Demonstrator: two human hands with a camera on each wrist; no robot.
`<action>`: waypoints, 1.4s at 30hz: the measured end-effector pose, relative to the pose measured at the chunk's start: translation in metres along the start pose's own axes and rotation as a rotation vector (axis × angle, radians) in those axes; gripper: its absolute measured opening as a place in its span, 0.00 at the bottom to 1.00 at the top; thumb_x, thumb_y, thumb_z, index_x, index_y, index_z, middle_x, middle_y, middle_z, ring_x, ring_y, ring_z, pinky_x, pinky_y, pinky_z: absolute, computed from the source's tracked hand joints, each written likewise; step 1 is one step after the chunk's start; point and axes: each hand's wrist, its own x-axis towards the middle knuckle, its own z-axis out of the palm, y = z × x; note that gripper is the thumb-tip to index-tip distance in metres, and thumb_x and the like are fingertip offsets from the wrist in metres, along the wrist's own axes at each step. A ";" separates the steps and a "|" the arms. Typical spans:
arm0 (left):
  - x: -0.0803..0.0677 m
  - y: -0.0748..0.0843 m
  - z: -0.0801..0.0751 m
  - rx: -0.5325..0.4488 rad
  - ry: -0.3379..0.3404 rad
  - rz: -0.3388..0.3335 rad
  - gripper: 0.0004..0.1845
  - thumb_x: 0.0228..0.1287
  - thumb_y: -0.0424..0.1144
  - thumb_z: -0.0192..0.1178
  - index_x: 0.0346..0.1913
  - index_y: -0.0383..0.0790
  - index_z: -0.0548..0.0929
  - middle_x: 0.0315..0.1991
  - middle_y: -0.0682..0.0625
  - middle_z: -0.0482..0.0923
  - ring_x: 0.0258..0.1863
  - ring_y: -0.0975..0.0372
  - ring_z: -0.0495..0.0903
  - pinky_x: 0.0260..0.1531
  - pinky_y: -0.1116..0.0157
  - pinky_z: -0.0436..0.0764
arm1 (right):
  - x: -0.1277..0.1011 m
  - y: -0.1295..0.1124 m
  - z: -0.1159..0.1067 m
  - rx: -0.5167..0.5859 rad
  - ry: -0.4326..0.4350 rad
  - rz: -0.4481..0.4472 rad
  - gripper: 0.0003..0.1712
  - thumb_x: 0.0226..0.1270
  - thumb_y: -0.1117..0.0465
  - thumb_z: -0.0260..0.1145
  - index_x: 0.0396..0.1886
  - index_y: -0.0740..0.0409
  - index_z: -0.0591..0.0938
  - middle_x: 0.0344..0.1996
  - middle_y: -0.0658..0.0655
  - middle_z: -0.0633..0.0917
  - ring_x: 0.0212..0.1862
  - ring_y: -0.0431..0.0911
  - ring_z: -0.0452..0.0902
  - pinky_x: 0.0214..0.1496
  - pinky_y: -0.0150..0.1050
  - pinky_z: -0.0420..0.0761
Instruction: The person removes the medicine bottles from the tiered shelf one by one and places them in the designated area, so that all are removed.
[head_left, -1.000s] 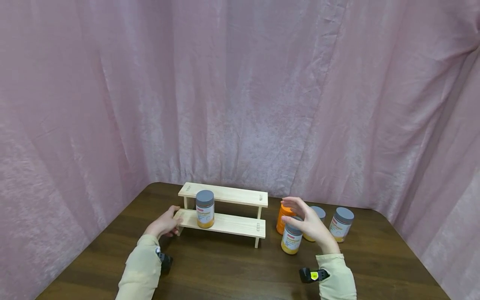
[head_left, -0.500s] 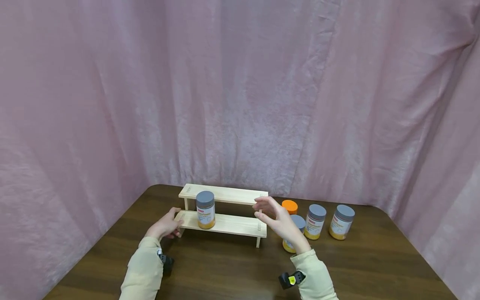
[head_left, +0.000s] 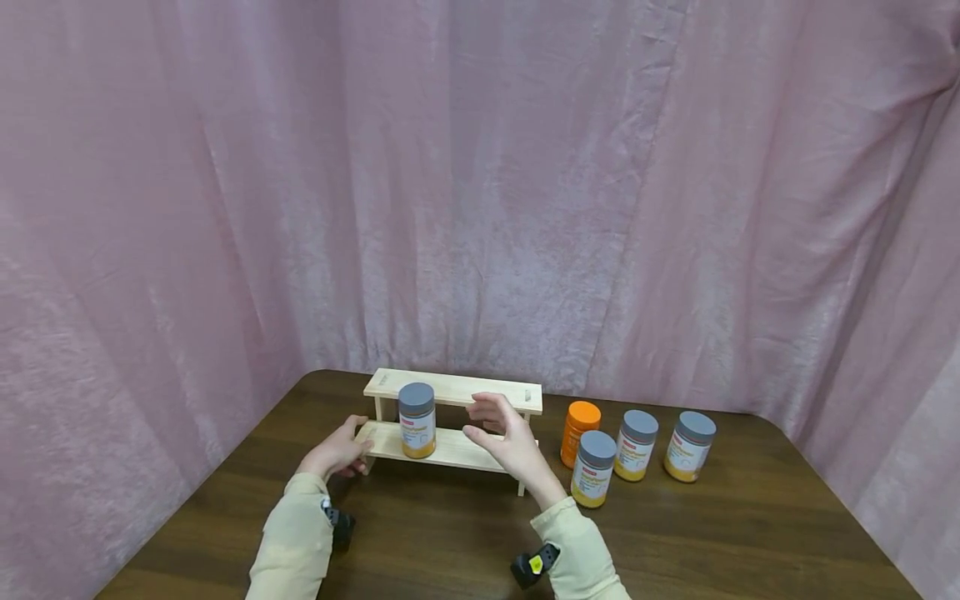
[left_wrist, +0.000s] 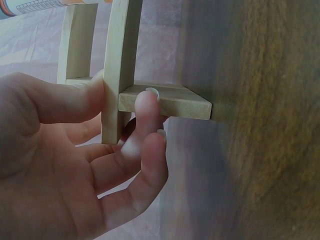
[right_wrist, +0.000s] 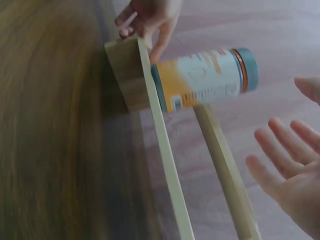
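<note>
Resting on the dark wooden table [head_left: 450,533], both forearms in beige sleeves reach toward a two-step wooden rack [head_left: 457,417] that stands left of centre. The left hand [head_left: 337,452] holds the near left end of the rack's lower step: in the left wrist view the thumb presses one face of the upright leg [left_wrist: 117,75] and the fingers [left_wrist: 145,107] curl against the end of the cross piece, pinching the wood between them. The right hand [head_left: 504,440] hovers in front of the rack's right half, fingers spread and relaxed, holding nothing; the right wrist view shows the open palm [right_wrist: 290,170] apart from the rack's boards. One grey-lidded jar [head_left: 417,420] stands upright on the lower step, between the two hands and near the left end. To the right of the rack, four more jars stand on the table: a grey-lidded one [head_left: 594,468] nearest, an orange-lidded bottle [head_left: 579,432] just behind it, and two further grey-lidded jars [head_left: 636,444] [head_left: 690,445] to the right. A pink curtain [head_left: 480,183] hangs behind the table.
</note>
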 end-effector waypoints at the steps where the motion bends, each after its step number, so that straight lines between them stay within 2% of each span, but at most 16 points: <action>1: 0.000 0.000 0.000 -0.001 0.001 0.001 0.29 0.71 0.31 0.48 0.70 0.30 0.50 0.26 0.42 0.74 0.18 0.64 0.75 0.22 0.66 0.73 | 0.002 0.000 0.003 0.013 0.003 0.006 0.28 0.65 0.67 0.64 0.63 0.67 0.68 0.56 0.72 0.77 0.61 0.64 0.73 0.66 0.60 0.69; 5: -0.001 0.000 -0.001 -0.005 0.005 0.002 0.29 0.72 0.31 0.48 0.70 0.30 0.50 0.29 0.40 0.75 0.18 0.63 0.75 0.22 0.66 0.73 | 0.011 0.010 0.017 0.076 -0.002 0.029 0.32 0.65 0.67 0.64 0.66 0.68 0.64 0.59 0.73 0.74 0.63 0.65 0.70 0.66 0.61 0.67; 11: 0.000 -0.001 -0.002 -0.008 0.006 0.001 0.29 0.72 0.31 0.48 0.70 0.30 0.51 0.29 0.41 0.74 0.19 0.63 0.76 0.22 0.66 0.73 | 0.027 0.040 0.042 0.082 0.002 0.064 0.40 0.63 0.63 0.67 0.71 0.59 0.59 0.66 0.66 0.70 0.68 0.62 0.65 0.68 0.61 0.64; 17: 0.000 -0.001 -0.002 -0.008 0.009 -0.001 0.29 0.72 0.31 0.48 0.70 0.30 0.51 0.28 0.42 0.74 0.18 0.63 0.75 0.22 0.66 0.73 | 0.033 0.044 0.064 0.096 0.025 0.082 0.48 0.60 0.61 0.71 0.74 0.57 0.53 0.71 0.66 0.62 0.73 0.64 0.55 0.70 0.64 0.59; 22: 0.001 0.000 0.001 0.001 0.012 0.000 0.29 0.72 0.32 0.48 0.70 0.30 0.51 0.28 0.41 0.74 0.18 0.63 0.75 0.23 0.66 0.73 | 0.034 0.050 0.081 0.114 0.050 0.066 0.53 0.58 0.61 0.72 0.75 0.58 0.50 0.69 0.68 0.64 0.71 0.64 0.59 0.69 0.62 0.62; 29: 0.001 -0.001 0.003 -0.008 0.001 -0.004 0.30 0.72 0.32 0.48 0.71 0.31 0.51 0.25 0.44 0.74 0.18 0.63 0.76 0.22 0.66 0.73 | 0.036 0.055 0.092 0.120 0.076 0.091 0.49 0.58 0.62 0.71 0.74 0.57 0.54 0.66 0.68 0.69 0.68 0.64 0.64 0.67 0.60 0.66; 33: 0.002 -0.001 0.003 -0.013 0.003 -0.006 0.30 0.72 0.32 0.48 0.71 0.32 0.50 0.25 0.44 0.74 0.18 0.63 0.75 0.22 0.66 0.73 | 0.038 0.053 0.095 0.068 0.124 0.086 0.44 0.59 0.62 0.71 0.71 0.59 0.58 0.62 0.68 0.73 0.64 0.62 0.69 0.64 0.58 0.70; 39: 0.002 -0.002 0.002 -0.013 0.012 0.005 0.29 0.72 0.32 0.48 0.70 0.31 0.51 0.26 0.42 0.75 0.17 0.63 0.75 0.22 0.67 0.73 | 0.040 0.050 0.097 -0.019 0.210 0.067 0.37 0.55 0.60 0.74 0.62 0.60 0.68 0.51 0.62 0.78 0.54 0.55 0.74 0.55 0.46 0.75; 42: 0.001 -0.002 0.001 -0.016 0.013 0.003 0.29 0.71 0.31 0.48 0.70 0.31 0.51 0.27 0.41 0.75 0.18 0.63 0.75 0.21 0.67 0.73 | 0.039 0.049 0.096 -0.047 0.230 0.058 0.35 0.53 0.60 0.75 0.59 0.60 0.71 0.49 0.61 0.79 0.51 0.53 0.75 0.54 0.42 0.75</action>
